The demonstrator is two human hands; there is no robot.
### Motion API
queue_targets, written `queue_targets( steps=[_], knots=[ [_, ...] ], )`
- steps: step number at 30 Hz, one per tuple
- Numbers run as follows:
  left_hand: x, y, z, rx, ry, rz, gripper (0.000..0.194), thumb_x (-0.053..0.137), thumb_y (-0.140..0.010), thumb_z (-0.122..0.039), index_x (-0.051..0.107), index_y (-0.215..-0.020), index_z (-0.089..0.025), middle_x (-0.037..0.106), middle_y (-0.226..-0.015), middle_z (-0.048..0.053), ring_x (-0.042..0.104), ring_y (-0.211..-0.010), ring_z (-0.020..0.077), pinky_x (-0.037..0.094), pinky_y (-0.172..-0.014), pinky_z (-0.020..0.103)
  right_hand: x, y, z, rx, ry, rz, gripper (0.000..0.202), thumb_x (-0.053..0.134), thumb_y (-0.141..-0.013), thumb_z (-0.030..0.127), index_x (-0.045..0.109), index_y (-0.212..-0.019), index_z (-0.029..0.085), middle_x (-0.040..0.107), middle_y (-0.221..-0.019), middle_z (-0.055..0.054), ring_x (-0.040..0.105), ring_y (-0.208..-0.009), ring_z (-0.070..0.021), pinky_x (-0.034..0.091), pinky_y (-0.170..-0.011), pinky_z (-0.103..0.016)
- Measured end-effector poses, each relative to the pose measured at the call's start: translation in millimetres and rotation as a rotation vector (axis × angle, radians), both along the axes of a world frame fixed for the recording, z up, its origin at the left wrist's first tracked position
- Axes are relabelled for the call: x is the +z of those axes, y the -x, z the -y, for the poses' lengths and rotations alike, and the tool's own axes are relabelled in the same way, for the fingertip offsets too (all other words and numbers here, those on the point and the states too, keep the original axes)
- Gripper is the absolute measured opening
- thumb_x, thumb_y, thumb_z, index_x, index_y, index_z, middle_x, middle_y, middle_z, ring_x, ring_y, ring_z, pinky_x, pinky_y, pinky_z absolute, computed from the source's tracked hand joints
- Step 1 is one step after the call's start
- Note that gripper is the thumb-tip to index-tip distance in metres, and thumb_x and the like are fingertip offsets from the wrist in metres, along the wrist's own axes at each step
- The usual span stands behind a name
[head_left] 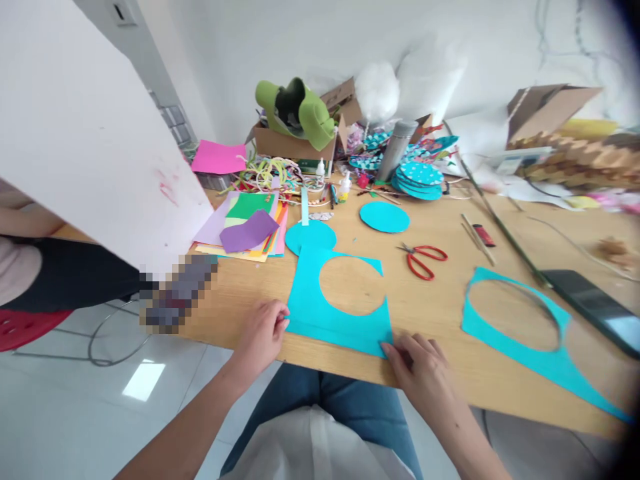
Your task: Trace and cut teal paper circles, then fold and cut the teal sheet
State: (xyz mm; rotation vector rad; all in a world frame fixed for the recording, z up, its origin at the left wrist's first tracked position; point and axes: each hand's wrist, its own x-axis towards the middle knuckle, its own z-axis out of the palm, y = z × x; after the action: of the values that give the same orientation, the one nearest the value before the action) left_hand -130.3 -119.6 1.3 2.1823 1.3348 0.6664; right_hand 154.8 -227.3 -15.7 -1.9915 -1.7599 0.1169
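Note:
A turquoise sheet with a round hole cut out (320, 310) lies on the table in front of me. My left hand (265, 330) pinches its left edge, with the fingers closed. At the lower right corner, my right hand (417, 360) holds the sheet between thumb and curled fingers. Two turquoise discs, one (311, 237) just behind the sheet and another (385, 217) farther back, lie flat. Red-handled scissors (423, 260) rest to the right of the sheet with their blades apart. A second cut turquoise sheet (520, 347) lies farther right.
Coloured papers (250, 223) are stacked at the left beside a white board (110, 127). Behind are a box (295, 143), glue bottles, a grey flask (397, 150) and stacked dotted discs. A phone (595, 303) and a long stick lie right. A person sits beyond the board.

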Motion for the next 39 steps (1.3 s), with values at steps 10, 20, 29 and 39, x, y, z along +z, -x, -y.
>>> queue_targets(
  steps=[10, 20, 29, 39],
  knots=[
    [-7.7, 1.3, -0.8, -0.036, -0.124, -0.038, 0.009, 0.046, -0.088, -0.018, 0.054, -0.087, -0.021, 0.063, -0.082, 0.004, 0.057, -0.082, 0.0218, 0.047, -0.072, 0.035, 15.9, 1.8, -4.9, -0.051, 0.14, -0.088, 0.035, 0.056, -0.09, 0.033, 0.047, -0.058, 0.022, 0.053, -0.065, -0.003, 0.051, -0.07, -0.0217, 0.038, -0.067, -0.032],
    [-8.4, 1.5, 3.0, -0.052, -0.178, -0.084, 0.01, 0.045, -0.091, -0.017, 0.053, -0.087, -0.021, 0.063, -0.085, 0.004, 0.053, -0.086, 0.0229, 0.045, -0.075, 0.036, 16.2, 3.9, -5.8, -0.066, 0.177, -0.025, 0.033, 0.056, -0.09, 0.031, 0.047, -0.06, 0.022, 0.057, -0.069, -0.004, 0.052, -0.072, -0.0228, 0.04, -0.07, -0.035],
    [-4.8, -0.9, 5.3, -0.053, -0.164, -0.082, 0.013, 0.043, -0.091, -0.015, 0.052, -0.086, -0.022, 0.06, -0.085, 0.004, 0.052, -0.087, 0.0233, 0.044, -0.073, 0.036, 14.1, 5.0, -3.6, -0.053, 0.161, 0.028, 0.032, 0.053, -0.092, 0.033, 0.045, -0.063, 0.023, 0.056, -0.069, -0.004, 0.052, -0.072, -0.0238, 0.04, -0.068, -0.035],
    [-0.1, -3.6, 9.4, -0.036, -0.155, -0.104, 0.018, 0.04, -0.089, -0.007, 0.051, -0.087, -0.02, 0.059, -0.086, 0.004, 0.05, -0.086, 0.0214, 0.043, -0.074, 0.036, -0.7, -3.5, -2.1, -0.017, 0.079, 0.021, 0.047, 0.035, -0.094, 0.056, 0.045, -0.061, 0.024, 0.054, -0.065, -0.005, 0.05, -0.069, -0.0245, 0.039, -0.064, -0.036]
  ],
)
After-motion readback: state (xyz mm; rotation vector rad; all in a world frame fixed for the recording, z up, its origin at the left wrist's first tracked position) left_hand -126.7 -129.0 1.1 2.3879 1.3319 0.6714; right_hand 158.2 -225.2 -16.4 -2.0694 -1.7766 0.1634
